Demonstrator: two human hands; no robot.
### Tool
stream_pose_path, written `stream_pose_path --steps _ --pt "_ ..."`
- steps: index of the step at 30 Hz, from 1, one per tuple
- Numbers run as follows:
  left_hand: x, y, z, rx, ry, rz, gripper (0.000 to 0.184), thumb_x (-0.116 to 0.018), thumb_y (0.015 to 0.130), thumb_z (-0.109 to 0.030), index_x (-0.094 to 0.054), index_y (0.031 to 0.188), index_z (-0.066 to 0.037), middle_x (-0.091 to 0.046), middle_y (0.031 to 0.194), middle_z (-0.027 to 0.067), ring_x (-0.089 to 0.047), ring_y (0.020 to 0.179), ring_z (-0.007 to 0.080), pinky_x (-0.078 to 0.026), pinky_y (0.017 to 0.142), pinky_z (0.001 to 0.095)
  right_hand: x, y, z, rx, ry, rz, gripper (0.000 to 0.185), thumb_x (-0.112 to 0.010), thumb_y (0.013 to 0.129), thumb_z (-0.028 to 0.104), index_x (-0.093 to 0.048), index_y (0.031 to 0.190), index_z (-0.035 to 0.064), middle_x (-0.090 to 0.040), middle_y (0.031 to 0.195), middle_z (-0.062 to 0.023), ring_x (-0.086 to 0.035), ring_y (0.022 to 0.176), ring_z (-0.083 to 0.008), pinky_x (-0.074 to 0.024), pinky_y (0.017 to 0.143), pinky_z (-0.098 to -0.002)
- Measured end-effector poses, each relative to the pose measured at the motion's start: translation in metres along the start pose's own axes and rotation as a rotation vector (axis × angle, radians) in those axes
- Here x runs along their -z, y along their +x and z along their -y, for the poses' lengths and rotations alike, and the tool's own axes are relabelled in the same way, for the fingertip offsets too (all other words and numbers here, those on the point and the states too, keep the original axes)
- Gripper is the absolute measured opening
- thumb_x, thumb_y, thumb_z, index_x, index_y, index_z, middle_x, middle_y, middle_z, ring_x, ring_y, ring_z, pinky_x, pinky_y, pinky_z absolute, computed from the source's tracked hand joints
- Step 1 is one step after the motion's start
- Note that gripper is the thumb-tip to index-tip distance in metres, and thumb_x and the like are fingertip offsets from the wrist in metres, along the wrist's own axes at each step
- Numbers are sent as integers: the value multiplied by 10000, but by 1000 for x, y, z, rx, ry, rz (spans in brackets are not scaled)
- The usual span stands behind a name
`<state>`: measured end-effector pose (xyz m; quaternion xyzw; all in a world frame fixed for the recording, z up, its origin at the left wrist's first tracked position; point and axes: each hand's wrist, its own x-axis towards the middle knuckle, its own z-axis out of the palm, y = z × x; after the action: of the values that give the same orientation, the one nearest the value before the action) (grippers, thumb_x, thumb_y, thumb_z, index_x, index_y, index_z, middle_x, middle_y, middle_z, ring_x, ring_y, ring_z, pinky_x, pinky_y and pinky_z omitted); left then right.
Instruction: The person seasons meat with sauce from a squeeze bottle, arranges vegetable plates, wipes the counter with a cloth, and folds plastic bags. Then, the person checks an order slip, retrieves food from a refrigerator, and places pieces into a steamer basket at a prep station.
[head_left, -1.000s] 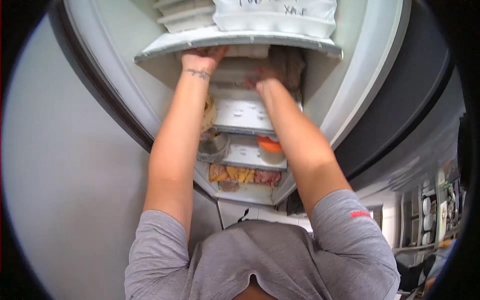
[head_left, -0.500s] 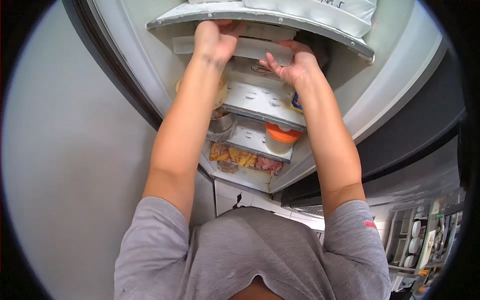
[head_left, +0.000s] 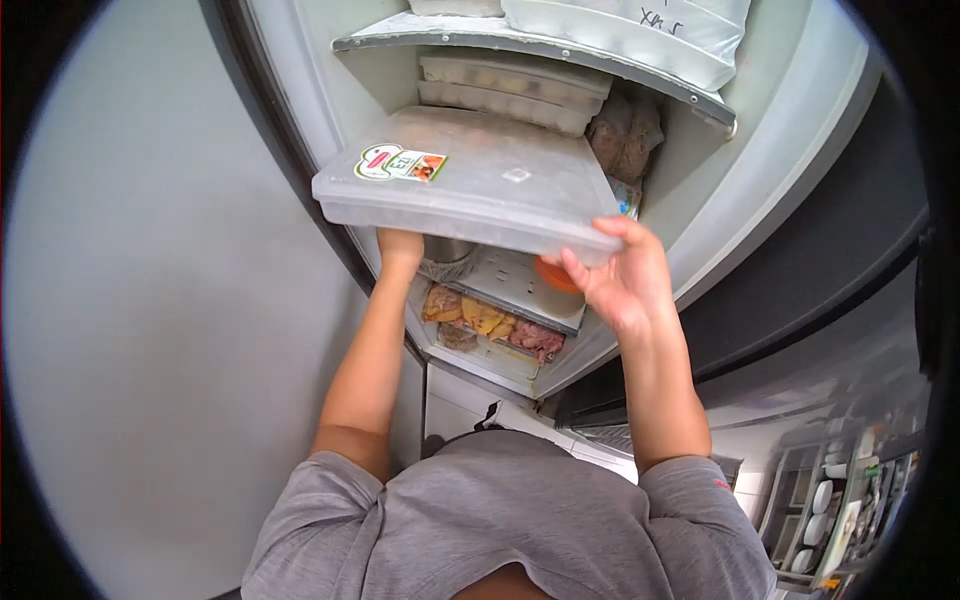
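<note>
A wide, flat, frosted plastic food container (head_left: 480, 190) with a label on its lid is partly out of the fridge, tilted a little down to the right. My right hand (head_left: 632, 275) grips its front right corner, thumb below and fingers along the side. Under the front left part, my left hand (head_left: 400, 247) bears the container from below; its fingers are hidden behind the front wall. Behind it, more flat plastic containers (head_left: 510, 90) are stacked under the upper shelf.
The upper shelf (head_left: 540, 42) holds white trays (head_left: 630, 40), one with handwriting. Brown bagged food (head_left: 628, 135) sits at the right. Below are a metal pot (head_left: 447, 250), an orange lid (head_left: 558, 274) and bagged meat (head_left: 490, 322). The grey fridge door (head_left: 170, 300) stands at the left.
The flat container has come out from under the upper shelf, toward me and downward. My left hand has moved from the shelf edge to beneath it; my right hand has lowered with its corner.
</note>
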<state>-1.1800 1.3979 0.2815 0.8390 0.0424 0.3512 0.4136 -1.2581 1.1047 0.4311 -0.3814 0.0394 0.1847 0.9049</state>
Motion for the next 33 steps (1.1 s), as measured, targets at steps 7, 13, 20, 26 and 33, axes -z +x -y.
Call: stream_pose_path --steps 7,13,20,26,33 --pt "53 -24 -29 61 -1528 485 469 -534 921 -368 -530 1239 -22 -611 1178 135 -556 1123 264 -438 947 413 32 -98 -34 26 122 138 455 -533 765 79 -476 1174 -110 -612 1031 -210 -648 853 -302 -593 669 -362" --pt "139 -76 -111 563 -1672 462 511 -512 932 -413 -505 1273 -32 -611 1166 108 -607 1038 249 -508 882 389 61 -144 -54 168 26 148 527 -543 717 59 -460 1207 -119 -618 997 -203 -647 813 -280 -573 665 -360" --pt "124 -125 -107 639 -1271 452 579 -609 761 57 -425 1309 14 -594 1157 148 -621 1006 236 -518 879 365 99 -129 -35 105 -275 85 508 -585 740 52 -482 1220 -75 -616 1031 -164 -636 874 -252 -544 732 -327" --pt "108 -142 -108 620 -1378 363 613 -614 755 59 -381 1317 -6 -564 1170 143 -592 1060 261 -508 898 386 101 -109 -38 449 -1273 -534 562 -767 664 101 -551 1155 -68 -612 1041 -172 -601 959 -262 -473 827 -330" --pt "101 -149 -119 635 -1272 280 807 -617 726 115 -249 1423 -56 -513 1252 150 -575 1080 278 -502 906 397 66 -94 17 92 -1406 -506 455 -828 559 97 -578 905 -61 -625 823 -140 -607 742 -269 -484 653 -365"
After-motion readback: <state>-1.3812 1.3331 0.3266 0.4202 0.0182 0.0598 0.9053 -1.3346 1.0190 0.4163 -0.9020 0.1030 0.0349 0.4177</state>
